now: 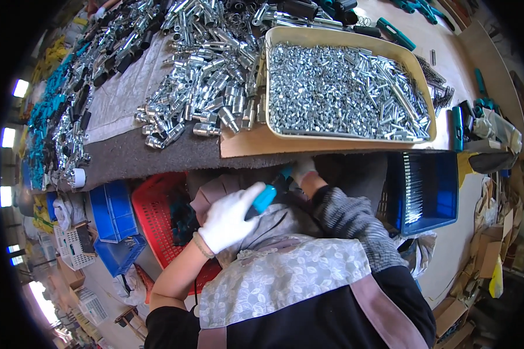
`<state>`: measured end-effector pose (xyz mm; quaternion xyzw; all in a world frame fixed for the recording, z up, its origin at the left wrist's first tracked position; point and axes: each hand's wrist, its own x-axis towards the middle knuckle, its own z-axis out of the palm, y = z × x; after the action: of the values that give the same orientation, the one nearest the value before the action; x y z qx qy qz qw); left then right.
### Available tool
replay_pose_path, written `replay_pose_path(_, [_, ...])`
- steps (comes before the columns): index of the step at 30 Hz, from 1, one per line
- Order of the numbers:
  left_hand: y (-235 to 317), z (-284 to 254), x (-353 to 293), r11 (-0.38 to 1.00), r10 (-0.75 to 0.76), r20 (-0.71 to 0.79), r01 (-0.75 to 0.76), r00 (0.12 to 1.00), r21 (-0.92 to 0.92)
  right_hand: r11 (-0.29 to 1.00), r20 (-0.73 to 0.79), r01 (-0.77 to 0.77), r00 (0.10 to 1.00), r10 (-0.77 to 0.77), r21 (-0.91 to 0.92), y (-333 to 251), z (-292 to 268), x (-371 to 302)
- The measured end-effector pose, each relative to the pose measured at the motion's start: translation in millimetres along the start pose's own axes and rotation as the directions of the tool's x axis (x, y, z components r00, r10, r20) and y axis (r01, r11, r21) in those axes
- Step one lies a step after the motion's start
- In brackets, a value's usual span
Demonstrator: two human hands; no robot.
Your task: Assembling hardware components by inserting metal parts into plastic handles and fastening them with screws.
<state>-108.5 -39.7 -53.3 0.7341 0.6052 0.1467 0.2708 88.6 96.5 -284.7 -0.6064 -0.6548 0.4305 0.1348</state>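
Observation:
My left hand, in a white glove, is closed around a smooth teal-and-dark handle-like piece above my lap. Its exact kind is hidden by the fingers. Farther ahead and to the right, my right hand is by the table's front edge, in shadow. A small teal part shows beside it; the fingers are too dim to show whether they grip it. A patterned grey apron covers my lap.
A cream tray of small metal pins stands on the table over a cardboard sheet. Metal fittings are heaped left of it. Below the table are a red basket, blue bins and a dark-blue crate with metal rods.

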Motion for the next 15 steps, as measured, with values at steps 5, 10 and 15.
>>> replay_pose_path(5, [-19, 32, 10, 0.99, -0.12, 0.114, 0.127, 0.986, -0.06, 0.995, 0.079, 0.055, 0.996, -0.049, -0.083, 1, 28, -23])
replay_pose_path(10, [-29, 64, 20, 0.998, -0.053, 0.094, 0.057, 0.994, -0.038, 0.979, 0.118, 0.118, 0.988, -0.099, -0.165, 5, 27, -13])
replay_pose_path(15, [-34, 67, 23, 0.987, -0.149, 0.121, 0.154, 0.981, -0.035, 0.946, 0.194, 0.219, 0.965, -0.174, -0.24, 118, -26, -95])
